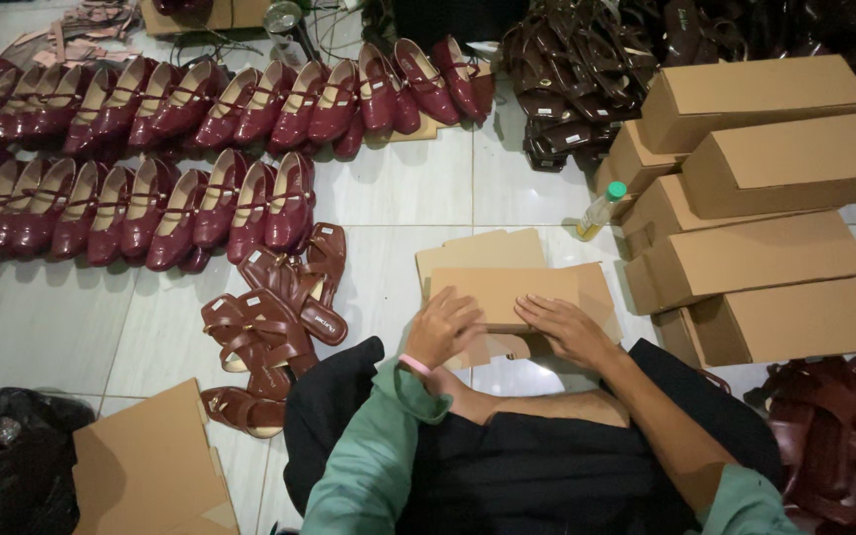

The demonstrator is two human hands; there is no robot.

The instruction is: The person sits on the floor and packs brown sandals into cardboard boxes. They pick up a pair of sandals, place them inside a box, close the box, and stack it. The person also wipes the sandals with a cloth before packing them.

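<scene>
Pressing down from both sides, your hands sit on the flat cardboard box blank (507, 292) that lies on the tiled floor (52, 327) just in front of your knees. Your left hand (445, 327) covers its near left corner, fingers bent and flat on the board; your right hand (569, 329) rests on the near right part, fingers spread and pointing inward toward the left one. Neither grip closes around anything: both are flat, open palms bearing on the card.

The blank's long axis runs left to right across your body, so each hand takes one end and the far long edge lies away from you, beyond your fingertips. Both hands are about equally near; the left sits slightly nearer you. More flat cardboard sheets (482, 250) lie under and behind the blank, touching it.

To your right stands a stack of folded cardboard boxes (765, 263), near but apart from the blank, with a small bottle with a green cap (601, 210) beside it. To your left, brown sandals (279, 307) lie close by, and rows of dark red shoes (151, 208) fill the floor further off.
</scene>
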